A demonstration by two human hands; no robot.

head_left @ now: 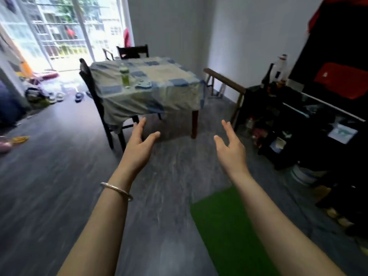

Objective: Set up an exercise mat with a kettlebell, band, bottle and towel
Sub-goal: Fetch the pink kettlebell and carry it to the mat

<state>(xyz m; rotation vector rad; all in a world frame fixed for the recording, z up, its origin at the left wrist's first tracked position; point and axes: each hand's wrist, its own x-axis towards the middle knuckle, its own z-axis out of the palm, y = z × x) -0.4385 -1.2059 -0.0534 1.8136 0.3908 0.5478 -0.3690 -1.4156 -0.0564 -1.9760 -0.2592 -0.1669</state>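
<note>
Hands reach forward in the head view, both held out over the grey floor (59,176) with nothing in them. The left hand (139,144) is spread wide, fingers straight and thumb out to the side; a thin metal bracelet (117,191) sits on that wrist. The right hand (231,148) is likewise spread, fingers straight and pointing ahead. The two hands are apart, palms turned partly toward each other. A green mat (225,232) lies flat on the floor at the lower right, and the right forearm crosses above it. Ahead stands a table (159,100) draped in a blue and pale checked cloth. A green bottle (125,76) stands upright on it near the left edge, and just beside the bottle lies a small bluish thing (143,84), too blurred to name. A dark chair (93,92) is pushed in at the table's left side, and another stands behind it. A dark shelf unit (288,126) packed with small items runs along the right wall. Bright glass doors (49,26) fill the far left, with scattered things on the floor in front of them.
</note>
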